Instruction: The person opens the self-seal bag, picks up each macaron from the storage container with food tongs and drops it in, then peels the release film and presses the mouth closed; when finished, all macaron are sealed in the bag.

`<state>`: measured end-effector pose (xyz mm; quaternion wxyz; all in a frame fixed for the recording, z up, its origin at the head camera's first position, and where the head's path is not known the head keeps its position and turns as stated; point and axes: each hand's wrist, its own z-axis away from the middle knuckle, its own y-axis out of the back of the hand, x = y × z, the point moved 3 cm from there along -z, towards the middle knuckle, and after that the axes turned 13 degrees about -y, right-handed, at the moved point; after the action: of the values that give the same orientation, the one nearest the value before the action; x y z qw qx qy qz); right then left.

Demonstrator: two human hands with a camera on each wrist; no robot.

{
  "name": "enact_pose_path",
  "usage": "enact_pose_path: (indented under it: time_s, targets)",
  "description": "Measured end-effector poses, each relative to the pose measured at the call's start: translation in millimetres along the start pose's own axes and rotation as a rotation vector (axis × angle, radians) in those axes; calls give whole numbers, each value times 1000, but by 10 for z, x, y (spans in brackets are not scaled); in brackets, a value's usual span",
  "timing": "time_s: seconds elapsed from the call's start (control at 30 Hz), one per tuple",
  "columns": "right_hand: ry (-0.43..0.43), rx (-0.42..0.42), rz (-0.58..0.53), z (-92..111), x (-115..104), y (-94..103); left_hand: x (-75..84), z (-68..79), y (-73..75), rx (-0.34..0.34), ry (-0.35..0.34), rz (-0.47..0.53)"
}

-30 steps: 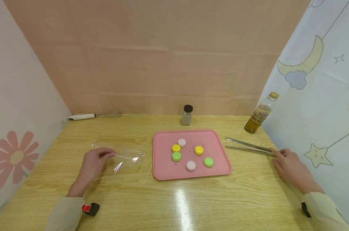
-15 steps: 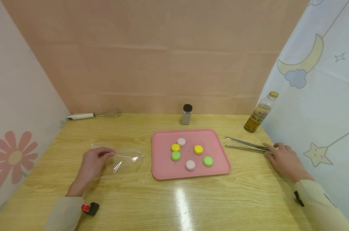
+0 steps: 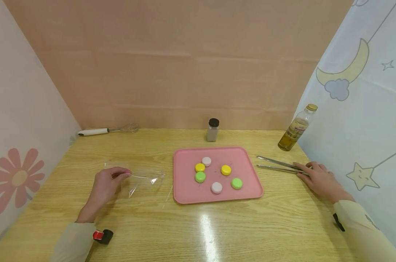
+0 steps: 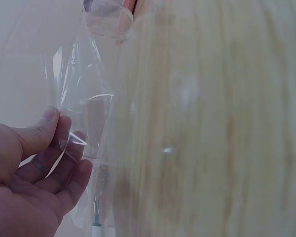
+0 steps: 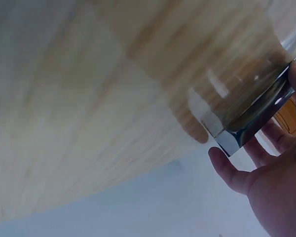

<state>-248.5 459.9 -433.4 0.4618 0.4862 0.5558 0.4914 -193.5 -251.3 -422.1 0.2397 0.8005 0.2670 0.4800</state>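
Observation:
My left hand (image 3: 107,185) pinches the edge of a clear plastic bag (image 3: 145,180) between thumb and forefinger, left of the tray. The left wrist view shows the bag (image 4: 91,84) as see-through film, its lower part overlapping the other fingers. Over on the right, my right hand (image 3: 320,183) grips metal tongs (image 3: 280,164) near their rear end. Their two arms point left toward the tray, spread apart. In the right wrist view the thumb lies on the shiny tongs (image 5: 259,111), with fingers on the far side. Between the hands, several macarons (image 3: 226,170) lie on a pink tray (image 3: 185,194).
Behind the tray stands a small jar (image 3: 212,131) with a black lid. A bottle of amber liquid (image 3: 296,129) stands at the back right. A whisk (image 3: 99,131) lies at the back left. Printed cloths (image 3: 348,127) border the wooden table (image 3: 152,233) at the sides.
My right hand has moved a little left and forward along the tongs, covering more of their rear part. My left hand and the plastic bag have stayed in place.

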Motion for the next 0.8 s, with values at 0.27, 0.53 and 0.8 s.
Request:
enact_pose_path:
  time_s: [0.27,0.53,0.8]
  targets:
    - [36,22,-21,-4,-13,3,-2,-3,-7,2,7,4]
    - [60,63,-62,5,-68,12,-6,6,-3,0,2,14]
    - [45,96,-78,26,-99,37,-12,9,-4,2,1,-3]
